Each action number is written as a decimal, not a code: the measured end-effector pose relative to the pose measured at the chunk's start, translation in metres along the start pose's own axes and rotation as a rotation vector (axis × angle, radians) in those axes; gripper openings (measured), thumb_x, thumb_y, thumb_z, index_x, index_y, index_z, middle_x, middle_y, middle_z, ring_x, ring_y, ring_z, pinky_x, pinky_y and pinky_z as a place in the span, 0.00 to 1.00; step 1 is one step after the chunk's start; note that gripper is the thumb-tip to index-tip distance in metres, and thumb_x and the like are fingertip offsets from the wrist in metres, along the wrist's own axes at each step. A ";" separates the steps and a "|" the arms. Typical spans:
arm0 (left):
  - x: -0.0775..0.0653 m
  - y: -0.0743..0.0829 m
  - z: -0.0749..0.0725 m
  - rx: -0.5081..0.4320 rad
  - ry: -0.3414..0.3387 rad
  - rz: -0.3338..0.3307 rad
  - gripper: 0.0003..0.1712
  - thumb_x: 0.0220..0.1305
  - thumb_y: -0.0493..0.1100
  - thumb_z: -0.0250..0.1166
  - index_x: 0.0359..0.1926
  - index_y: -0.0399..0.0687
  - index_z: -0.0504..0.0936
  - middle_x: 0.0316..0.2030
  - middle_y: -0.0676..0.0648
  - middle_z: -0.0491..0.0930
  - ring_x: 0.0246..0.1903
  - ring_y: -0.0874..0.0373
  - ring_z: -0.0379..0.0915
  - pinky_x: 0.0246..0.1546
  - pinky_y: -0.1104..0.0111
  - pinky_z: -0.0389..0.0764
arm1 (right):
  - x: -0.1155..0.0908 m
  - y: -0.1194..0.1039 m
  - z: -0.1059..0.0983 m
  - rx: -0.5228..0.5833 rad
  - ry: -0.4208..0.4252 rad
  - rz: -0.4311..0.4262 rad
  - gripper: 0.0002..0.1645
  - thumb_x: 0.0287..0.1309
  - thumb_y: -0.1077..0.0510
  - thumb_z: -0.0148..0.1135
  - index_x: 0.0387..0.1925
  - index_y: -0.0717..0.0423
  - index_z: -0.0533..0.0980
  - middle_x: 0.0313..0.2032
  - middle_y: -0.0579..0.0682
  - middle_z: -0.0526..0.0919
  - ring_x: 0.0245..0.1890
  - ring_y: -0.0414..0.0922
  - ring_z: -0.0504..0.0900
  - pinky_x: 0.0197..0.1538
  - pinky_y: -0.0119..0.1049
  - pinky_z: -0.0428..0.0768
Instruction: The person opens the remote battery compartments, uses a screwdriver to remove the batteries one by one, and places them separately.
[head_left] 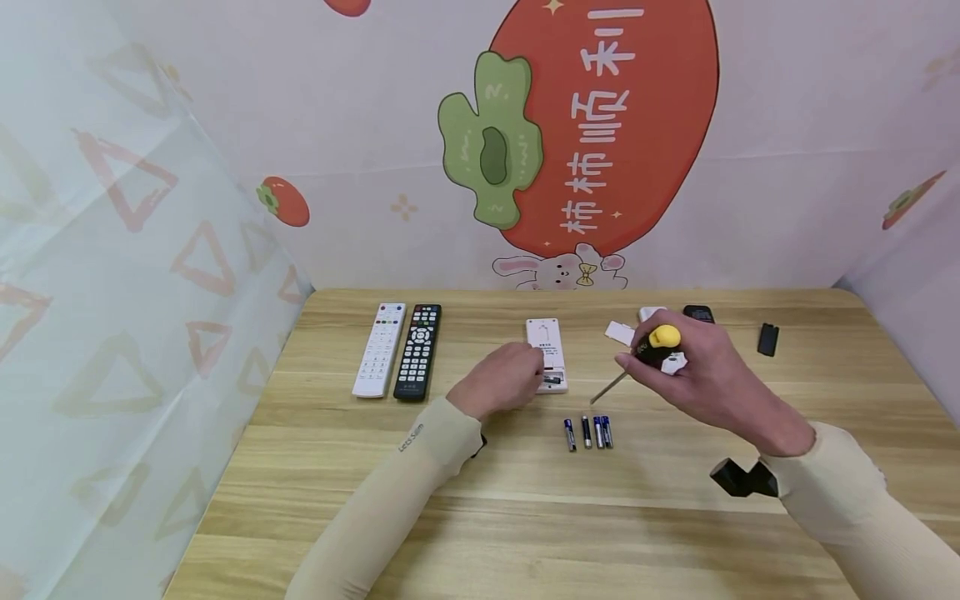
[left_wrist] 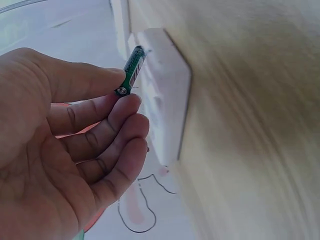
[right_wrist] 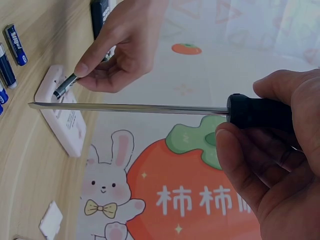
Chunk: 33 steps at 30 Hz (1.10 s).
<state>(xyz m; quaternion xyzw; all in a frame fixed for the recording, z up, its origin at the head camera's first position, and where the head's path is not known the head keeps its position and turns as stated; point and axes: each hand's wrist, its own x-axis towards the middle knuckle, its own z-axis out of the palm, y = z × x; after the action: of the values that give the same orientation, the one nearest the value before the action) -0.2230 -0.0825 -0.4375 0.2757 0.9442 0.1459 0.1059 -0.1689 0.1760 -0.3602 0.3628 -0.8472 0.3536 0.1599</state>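
Note:
My left hand (head_left: pixel 501 379) pinches a green battery (left_wrist: pixel 131 71) between thumb and forefinger, just over the lower end of a white remote control (head_left: pixel 546 337). That remote lies back side up, and its battery compartment (head_left: pixel 553 379) is uncovered. To the right, my right hand (head_left: pixel 693 367) grips a screwdriver (right_wrist: pixel 135 108) by its black handle with a yellow end. The metal shaft points down and left, its tip above the table near the loose batteries (head_left: pixel 587 432). In the right wrist view, the shaft passes in front of the remote.
A white remote (head_left: pixel 379 350) and a black remote (head_left: pixel 417 352) lie side by side at the left. A white cover (head_left: pixel 620 332) and a black cover (head_left: pixel 768 339) are at the right, with a black object (head_left: pixel 699 313) at the back. The patterned backdrop (head_left: pixel 390 167) borders the wooden table (head_left: pixel 510 525).

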 end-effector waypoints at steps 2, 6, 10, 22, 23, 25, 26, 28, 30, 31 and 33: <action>-0.001 0.002 -0.003 -0.008 0.003 0.013 0.10 0.73 0.37 0.58 0.33 0.47 0.82 0.26 0.53 0.77 0.26 0.59 0.71 0.28 0.70 0.74 | 0.000 0.000 -0.001 0.000 0.005 0.001 0.23 0.46 0.70 0.78 0.41 0.55 0.74 0.33 0.38 0.80 0.28 0.35 0.81 0.31 0.24 0.83; -0.003 0.007 -0.006 -0.041 -0.023 0.040 0.08 0.73 0.37 0.60 0.33 0.47 0.81 0.26 0.53 0.77 0.27 0.60 0.71 0.28 0.71 0.74 | -0.002 0.000 -0.002 -0.011 0.011 0.010 0.23 0.46 0.69 0.78 0.41 0.54 0.75 0.32 0.37 0.80 0.28 0.35 0.79 0.31 0.23 0.82; -0.007 0.010 -0.008 -0.075 -0.078 0.069 0.09 0.72 0.38 0.61 0.32 0.49 0.80 0.27 0.53 0.77 0.27 0.61 0.71 0.28 0.72 0.74 | -0.002 0.002 -0.005 -0.015 0.016 -0.011 0.22 0.47 0.69 0.78 0.39 0.52 0.75 0.32 0.35 0.79 0.28 0.34 0.78 0.30 0.23 0.80; -0.014 0.014 -0.003 -0.094 -0.317 0.098 0.09 0.70 0.38 0.66 0.29 0.50 0.83 0.24 0.54 0.77 0.23 0.62 0.70 0.27 0.72 0.73 | -0.003 0.004 -0.006 -0.013 0.025 -0.024 0.22 0.46 0.69 0.78 0.38 0.51 0.76 0.32 0.35 0.80 0.27 0.33 0.77 0.29 0.23 0.79; -0.014 0.015 -0.001 -0.083 -0.322 0.104 0.10 0.69 0.38 0.66 0.28 0.50 0.82 0.24 0.54 0.77 0.24 0.62 0.70 0.27 0.72 0.73 | -0.003 0.004 -0.007 -0.013 0.024 -0.025 0.22 0.47 0.69 0.78 0.39 0.51 0.76 0.32 0.35 0.80 0.27 0.33 0.78 0.29 0.23 0.79; -0.014 0.017 0.001 -0.065 -0.323 0.116 0.10 0.69 0.37 0.66 0.28 0.51 0.82 0.24 0.55 0.77 0.25 0.63 0.71 0.28 0.73 0.74 | -0.004 0.005 -0.007 -0.019 0.027 -0.026 0.22 0.46 0.69 0.79 0.39 0.51 0.76 0.32 0.35 0.80 0.27 0.33 0.77 0.29 0.22 0.79; -0.014 0.018 0.003 -0.058 -0.322 0.120 0.10 0.69 0.37 0.66 0.28 0.51 0.82 0.25 0.55 0.77 0.25 0.63 0.71 0.29 0.73 0.74 | -0.004 0.005 -0.008 -0.022 0.031 -0.030 0.22 0.46 0.69 0.79 0.38 0.51 0.76 0.32 0.35 0.80 0.27 0.33 0.76 0.29 0.22 0.78; -0.013 0.020 0.005 -0.041 -0.316 0.129 0.10 0.69 0.35 0.66 0.29 0.51 0.82 0.26 0.56 0.78 0.26 0.63 0.72 0.30 0.73 0.75 | -0.004 0.006 -0.008 -0.031 0.042 -0.038 0.22 0.45 0.69 0.79 0.38 0.51 0.76 0.31 0.34 0.79 0.26 0.33 0.74 0.28 0.22 0.75; -0.012 0.023 0.007 -0.025 -0.307 0.136 0.09 0.68 0.34 0.66 0.31 0.51 0.83 0.27 0.57 0.78 0.27 0.64 0.73 0.31 0.74 0.76 | -0.003 0.006 -0.009 -0.039 0.056 -0.050 0.23 0.44 0.69 0.79 0.37 0.50 0.76 0.30 0.34 0.78 0.25 0.33 0.72 0.27 0.22 0.72; -0.012 0.024 0.008 -0.022 -0.305 0.137 0.08 0.68 0.34 0.66 0.31 0.50 0.83 0.28 0.57 0.79 0.27 0.63 0.74 0.31 0.74 0.76 | -0.003 0.007 -0.010 -0.045 0.064 -0.056 0.23 0.43 0.69 0.80 0.37 0.50 0.76 0.29 0.33 0.77 0.24 0.33 0.70 0.27 0.23 0.70; -0.012 0.025 0.009 -0.016 -0.300 0.134 0.07 0.68 0.34 0.67 0.33 0.50 0.84 0.28 0.57 0.79 0.28 0.63 0.74 0.31 0.73 0.77 | -0.003 0.008 -0.011 -0.055 0.075 -0.069 0.23 0.42 0.69 0.80 0.36 0.51 0.75 0.28 0.33 0.76 0.23 0.33 0.68 0.26 0.23 0.68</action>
<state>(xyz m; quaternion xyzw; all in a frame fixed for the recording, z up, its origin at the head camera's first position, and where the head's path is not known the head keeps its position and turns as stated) -0.1982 -0.0667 -0.4360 0.3558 0.8961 0.1172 0.2381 -0.1723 0.1891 -0.3580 0.3738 -0.8370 0.3378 0.2135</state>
